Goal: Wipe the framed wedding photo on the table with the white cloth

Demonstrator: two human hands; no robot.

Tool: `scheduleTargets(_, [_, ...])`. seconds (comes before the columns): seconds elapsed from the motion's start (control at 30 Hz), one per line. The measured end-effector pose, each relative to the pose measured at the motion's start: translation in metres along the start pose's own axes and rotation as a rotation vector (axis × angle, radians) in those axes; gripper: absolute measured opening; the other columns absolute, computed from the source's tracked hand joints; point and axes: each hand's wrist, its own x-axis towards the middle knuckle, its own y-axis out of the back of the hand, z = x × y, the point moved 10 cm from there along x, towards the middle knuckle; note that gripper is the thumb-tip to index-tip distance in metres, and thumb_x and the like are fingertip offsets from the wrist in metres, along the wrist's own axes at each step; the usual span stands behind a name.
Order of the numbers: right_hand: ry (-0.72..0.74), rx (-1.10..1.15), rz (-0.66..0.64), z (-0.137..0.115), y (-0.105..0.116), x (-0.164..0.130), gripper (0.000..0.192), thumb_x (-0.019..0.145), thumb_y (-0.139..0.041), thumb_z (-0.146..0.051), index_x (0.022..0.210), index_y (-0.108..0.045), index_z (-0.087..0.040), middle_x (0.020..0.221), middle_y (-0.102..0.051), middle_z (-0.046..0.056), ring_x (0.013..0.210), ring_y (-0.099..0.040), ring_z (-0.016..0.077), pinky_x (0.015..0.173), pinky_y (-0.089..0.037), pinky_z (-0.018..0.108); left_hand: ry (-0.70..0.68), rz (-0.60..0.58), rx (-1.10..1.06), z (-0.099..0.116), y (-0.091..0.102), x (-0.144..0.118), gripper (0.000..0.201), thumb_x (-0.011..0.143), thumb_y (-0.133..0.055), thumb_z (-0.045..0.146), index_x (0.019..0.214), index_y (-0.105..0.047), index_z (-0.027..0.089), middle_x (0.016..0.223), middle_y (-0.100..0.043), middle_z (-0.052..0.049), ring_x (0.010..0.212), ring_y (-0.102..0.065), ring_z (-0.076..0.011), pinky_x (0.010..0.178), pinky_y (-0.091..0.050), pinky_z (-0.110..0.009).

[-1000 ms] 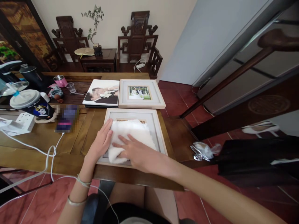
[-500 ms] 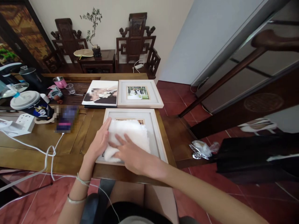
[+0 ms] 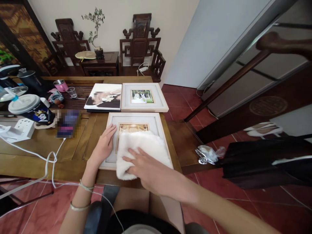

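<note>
White and fluffy, the cloth (image 3: pixel 142 152) lies on the near picture frame (image 3: pixel 159 125), covering its lower right part at the table's (image 3: pixel 80 143) front edge. It looks soft, light and floppy, so it is best held by pressing flat on top or bunching a corner. The right hand (image 3: pixel 143 167) lies on it with a wide, flat grip, fingers spread. The left hand (image 3: pixel 104 146), at nine o'clock from the cloth, rests open on the frame's left side. The frame looks stiff and may break. At twelve o'clock sit a second frame (image 3: pixel 143 97) and a photo album (image 3: pixel 103 97).
</note>
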Motion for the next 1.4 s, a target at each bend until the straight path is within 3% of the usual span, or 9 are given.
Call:
scheduleTargets(0.2, [-0.131, -0.023, -0.146, 0.021, 0.009, -0.036, 0.047, 0.073, -0.045, 0.004, 0.107, -0.072, -0.012, 0.136, -0.057, 0.015, 0.134, -0.041, 0.0342, 0.110, -0.031, 0.056, 0.012, 0.010, 0.041, -0.002, -0.003, -0.001, 0.044, 0.094, -0.033, 0.014, 0.133, -0.055, 0.012, 0.141, -0.053, -0.016, 0.141, -0.037, -0.0245, 0.114, -0.034, -0.051])
scheduleTargets(0.43, [0.038, -0.037, -0.023, -0.004, 0.000, 0.014, 0.043, 0.078, -0.047, -0.001, 0.112, -0.071, -0.014, 0.143, -0.050, 0.015, 0.136, -0.036, 0.0398, 0.108, -0.028, 0.065, 0.017, 0.007, 0.027, -0.002, -0.002, 0.001, 0.044, 0.093, -0.036, 0.013, 0.132, -0.056, 0.014, 0.141, -0.054, -0.015, 0.140, -0.038, -0.0255, 0.115, -0.034, -0.052])
scheduleTargets(0.53, [0.057, -0.039, -0.009, -0.005, -0.004, 0.020, 0.043, 0.079, -0.045, 0.001, 0.111, -0.071, -0.013, 0.142, -0.051, 0.015, 0.136, -0.036, 0.0384, 0.108, -0.027, 0.067, 0.011, 0.004, 0.011, -0.001, 0.000, 0.001, 0.043, 0.094, -0.038, 0.015, 0.132, -0.057, 0.015, 0.140, -0.054, -0.014, 0.139, -0.039, -0.0254, 0.115, -0.033, -0.051])
scheduleTargets(0.87, [-0.253, -0.110, -0.164, 0.041, -0.007, -0.067, 0.046, 0.072, -0.048, 0.005, 0.104, -0.074, -0.017, 0.139, -0.055, 0.015, 0.134, -0.041, 0.0391, 0.108, -0.026, 0.070, -0.028, 0.019, 0.020, 0.004, 0.001, 0.000, 0.042, 0.095, -0.036, 0.017, 0.132, -0.056, 0.012, 0.140, -0.054, -0.016, 0.140, -0.039, -0.0246, 0.115, -0.033, -0.050])
scheduleTargets(1.0, [-0.177, -0.113, -0.116, 0.028, -0.005, -0.046, 0.045, 0.075, -0.048, 0.003, 0.107, -0.073, -0.016, 0.140, -0.053, 0.016, 0.134, -0.041, 0.0402, 0.110, -0.024, 0.068, -0.013, 0.014, 0.021, 0.002, 0.000, -0.001, 0.043, 0.095, -0.036, 0.015, 0.132, -0.056, 0.015, 0.141, -0.054, -0.014, 0.140, -0.038, -0.0246, 0.115, -0.033, -0.051])
scheduleTargets(1.13, [-0.030, -0.059, 0.012, 0.007, -0.008, -0.008, 0.047, 0.077, -0.046, 0.001, 0.114, -0.071, -0.014, 0.146, -0.046, 0.017, 0.139, -0.031, 0.0408, 0.111, -0.020, 0.068, 0.005, 0.008, -0.002, 0.001, 0.001, 0.000, 0.043, 0.094, -0.036, 0.015, 0.132, -0.056, 0.016, 0.141, -0.054, -0.012, 0.140, -0.038, -0.0247, 0.116, -0.033, -0.051])
scheduleTargets(1.2, [-0.011, -0.036, 0.060, 0.005, -0.010, -0.002, 0.048, 0.076, -0.045, 0.001, 0.113, -0.071, -0.014, 0.147, -0.045, 0.016, 0.141, -0.027, 0.0405, 0.111, -0.017, 0.070, 0.006, 0.003, -0.006, 0.001, 0.002, 0.000, 0.043, 0.094, -0.036, 0.015, 0.132, -0.056, 0.016, 0.141, -0.054, -0.012, 0.140, -0.038, -0.0247, 0.116, -0.032, -0.051])
scheduleTargets(1.3, [-0.072, -0.022, 0.051, 0.014, -0.018, -0.020, 0.046, 0.074, -0.047, 0.000, 0.109, -0.073, -0.015, 0.146, -0.046, 0.016, 0.140, -0.028, 0.0402, 0.111, -0.015, 0.071, 0.000, -0.002, -0.010, 0.001, 0.002, 0.000, 0.042, 0.095, -0.036, 0.016, 0.132, -0.056, 0.017, 0.141, -0.054, -0.012, 0.140, -0.038, -0.0248, 0.116, -0.032, -0.051])
scheduleTargets(1.4, [-0.239, -0.071, 0.058, 0.035, -0.024, -0.056, 0.044, 0.072, -0.048, 0.000, 0.102, -0.075, -0.016, 0.142, -0.050, 0.015, 0.138, -0.033, 0.0414, 0.109, -0.018, 0.073, -0.023, -0.004, -0.004, 0.002, 0.002, 0.000, 0.041, 0.096, -0.036, 0.017, 0.131, -0.057, 0.016, 0.141, -0.054, -0.013, 0.140, -0.038, -0.0248, 0.115, -0.033, -0.052])
